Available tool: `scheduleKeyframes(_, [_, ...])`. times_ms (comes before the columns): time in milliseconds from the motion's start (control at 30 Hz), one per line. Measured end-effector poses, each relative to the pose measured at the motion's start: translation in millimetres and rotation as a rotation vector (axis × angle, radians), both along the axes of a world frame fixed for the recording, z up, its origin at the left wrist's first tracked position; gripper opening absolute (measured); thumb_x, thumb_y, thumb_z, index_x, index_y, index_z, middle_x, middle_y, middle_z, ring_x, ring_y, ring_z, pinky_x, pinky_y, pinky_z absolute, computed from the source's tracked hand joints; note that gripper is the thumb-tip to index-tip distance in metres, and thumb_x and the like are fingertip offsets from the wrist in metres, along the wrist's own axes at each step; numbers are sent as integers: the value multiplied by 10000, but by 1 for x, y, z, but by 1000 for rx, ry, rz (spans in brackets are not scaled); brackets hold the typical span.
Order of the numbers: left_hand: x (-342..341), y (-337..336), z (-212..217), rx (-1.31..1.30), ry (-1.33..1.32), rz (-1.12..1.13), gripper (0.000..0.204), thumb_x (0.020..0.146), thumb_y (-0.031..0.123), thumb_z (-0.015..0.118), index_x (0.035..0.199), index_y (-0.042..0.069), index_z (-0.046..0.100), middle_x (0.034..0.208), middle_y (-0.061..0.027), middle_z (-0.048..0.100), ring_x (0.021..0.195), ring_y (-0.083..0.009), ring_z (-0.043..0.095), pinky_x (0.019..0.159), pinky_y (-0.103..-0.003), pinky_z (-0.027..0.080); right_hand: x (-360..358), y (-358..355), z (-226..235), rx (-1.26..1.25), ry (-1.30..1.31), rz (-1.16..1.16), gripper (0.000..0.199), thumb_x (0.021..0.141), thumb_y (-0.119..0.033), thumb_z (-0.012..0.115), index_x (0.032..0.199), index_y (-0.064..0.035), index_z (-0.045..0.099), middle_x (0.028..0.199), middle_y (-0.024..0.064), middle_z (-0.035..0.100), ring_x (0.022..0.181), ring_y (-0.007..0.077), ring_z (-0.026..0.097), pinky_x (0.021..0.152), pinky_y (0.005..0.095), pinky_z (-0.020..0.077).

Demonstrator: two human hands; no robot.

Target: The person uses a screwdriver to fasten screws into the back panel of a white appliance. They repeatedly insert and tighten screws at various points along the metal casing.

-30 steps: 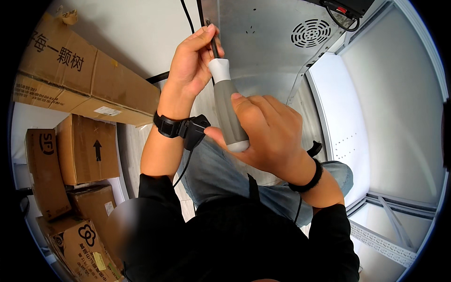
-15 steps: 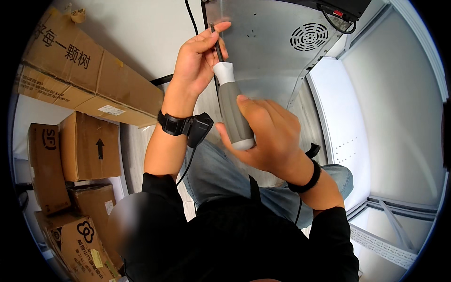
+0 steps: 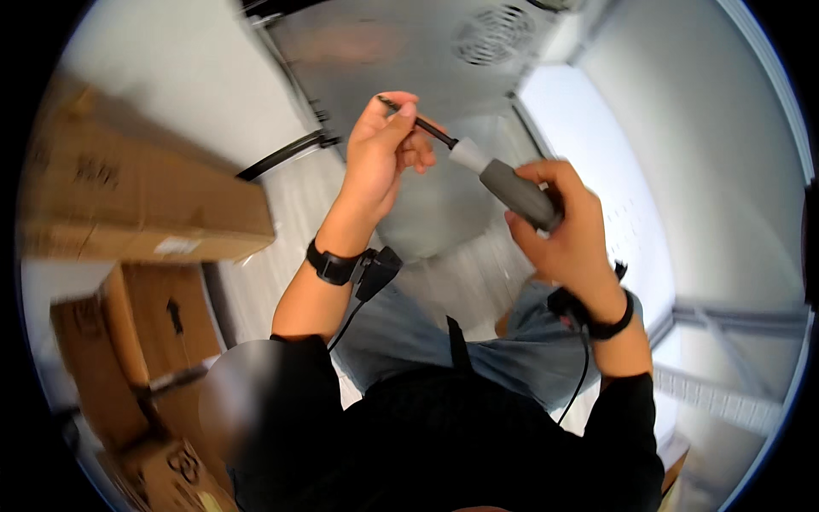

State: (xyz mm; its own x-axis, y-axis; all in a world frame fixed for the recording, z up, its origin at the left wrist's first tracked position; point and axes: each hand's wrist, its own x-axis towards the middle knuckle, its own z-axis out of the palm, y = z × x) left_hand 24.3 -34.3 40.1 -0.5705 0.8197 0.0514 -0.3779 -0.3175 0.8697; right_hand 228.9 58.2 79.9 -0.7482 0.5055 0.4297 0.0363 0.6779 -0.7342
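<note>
A screwdriver [image 3: 519,191] with a thick grey handle, a white collar and a dark shaft slants between my two hands. My right hand [image 3: 570,224] wraps round the back end of the handle. Near the tip, my left hand [image 3: 386,145] pinches the shaft between thumb and forefinger, its other fingers loosely curled. Whether a screw sits at the tip is too blurred to tell. Both hands are in the air, in front of a grey metal panel [image 3: 358,60] with a round slotted vent [image 3: 493,34].
On the left lie a long cardboard box [image 3: 162,183] and several smaller boxes, one a brown box [image 3: 171,320] with an arrow. A white panel [image 3: 589,145] and a metal frame [image 3: 725,324] stand on the right. Wood-patterned floor [image 3: 294,205] shows between.
My right hand has moved right and the screwdriver has tilted further from upright. The left hand is lower in the picture and has kept its pinch on the shaft. The whole view has shifted and blurred.
</note>
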Motion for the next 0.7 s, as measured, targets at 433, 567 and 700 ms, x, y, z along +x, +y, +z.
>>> scheduleKeyframes(433, [86,208,-145,-278,272,-400,145,914,204,538,983,89,593,824,-44,637,698,-98,567,623,-239,435,134,244,-82,-263,-381,-158,334,663,-86,555,987,-78,640,642,-1,568,520,60,441,460,201,317])
scheduleKeyframes(567, [104,264,-207,-448,426,-455,160,889,184,562,993,64,582,805,-23,636,712,-98,565,636,-237,447,179,309,-150,-392,-324,-340,259,727,-184,650,963,-77,639,641,-3,564,503,49,419,445,183,292])
scheduleKeyframes(700, [131,324,-279,-465,606,-452,139,855,123,591,966,39,595,804,-26,628,717,-100,561,630,-247,450,215,364,-227,-605,-202,-483,303,816,-317,686,945,-50,619,649,2,567,497,42,401,446,173,283])
